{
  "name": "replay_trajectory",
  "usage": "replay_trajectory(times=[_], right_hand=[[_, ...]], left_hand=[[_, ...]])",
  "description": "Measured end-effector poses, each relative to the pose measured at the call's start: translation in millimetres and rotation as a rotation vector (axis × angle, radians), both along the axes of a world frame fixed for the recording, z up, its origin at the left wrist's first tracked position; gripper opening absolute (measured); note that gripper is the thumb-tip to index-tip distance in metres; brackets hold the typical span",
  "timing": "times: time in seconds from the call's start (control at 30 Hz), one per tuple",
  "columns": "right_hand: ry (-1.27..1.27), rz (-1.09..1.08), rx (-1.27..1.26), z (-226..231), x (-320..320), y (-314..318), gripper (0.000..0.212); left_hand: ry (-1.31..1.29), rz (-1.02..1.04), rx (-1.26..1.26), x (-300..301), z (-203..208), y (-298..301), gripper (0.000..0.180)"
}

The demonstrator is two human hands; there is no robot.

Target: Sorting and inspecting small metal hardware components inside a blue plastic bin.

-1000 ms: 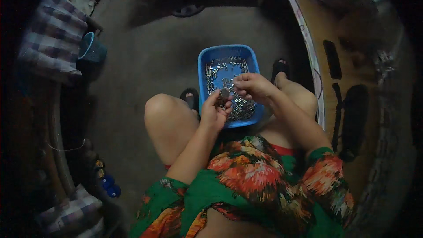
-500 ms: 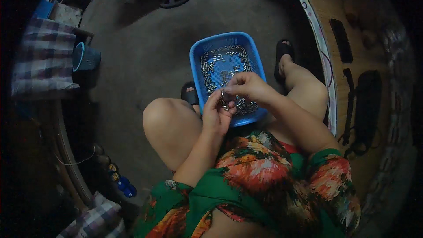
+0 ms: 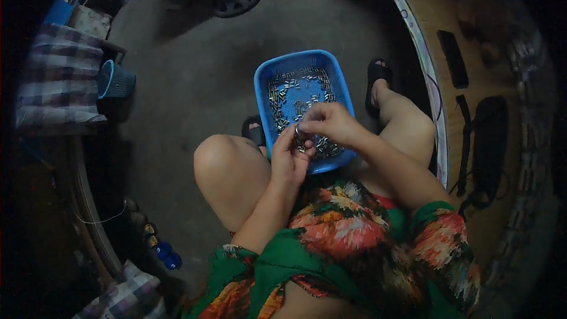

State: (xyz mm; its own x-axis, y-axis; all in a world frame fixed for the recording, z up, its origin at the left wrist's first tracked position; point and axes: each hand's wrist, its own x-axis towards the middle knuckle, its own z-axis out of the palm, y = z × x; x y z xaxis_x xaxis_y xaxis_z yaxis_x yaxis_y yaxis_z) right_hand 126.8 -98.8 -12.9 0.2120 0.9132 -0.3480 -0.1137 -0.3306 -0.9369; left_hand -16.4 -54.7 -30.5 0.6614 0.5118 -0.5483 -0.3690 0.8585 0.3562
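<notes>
A blue plastic basket [image 3: 349,91] with a mesh bottom stands between my legs. Many small, shiny metal cylinders [image 3: 289,84] lie scattered inside it, thickest along its sides and near end. My left hand [image 3: 288,162] is cupped over the basket's near left part, its fingers curled round several of these small metal pieces [image 3: 302,147]. Thumb and fingertips of my right hand [image 3: 332,125] are pinched together at the left hand's fingertips, beside a shiny curved metal edge. Whatever sits in that pinch is too small and too covered to make out.
A wooden board [image 3: 437,18] with a pale edge runs along the right, with dark straps and a black pouch-like thing [image 3: 490,142] on it. At left are a checked cloth [image 3: 59,77] and a small blue basket [image 3: 118,80]. Blue round items [image 3: 168,255] lie lower left.
The basket and my legs sit slightly lower in the picture. My right hand has shifted a little left and down, closer against my left fingertips; the left hand keeps its curled hold.
</notes>
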Motion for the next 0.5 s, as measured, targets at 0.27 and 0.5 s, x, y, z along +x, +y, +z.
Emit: replay_trajectory(times=[0.27, 0.5], right_hand=[[-0.115, -0.027, 0.117, 0, -5, -1, 0.016], [-0.746, 0.226, -0.032, 11, 26, -1, 0.017]], left_hand=[[-0.025, 0.009, 0.061, 0, 6, 0, 0.018], [-0.012, 0.074, 0.065, -7, 7, 10, 0.021]])
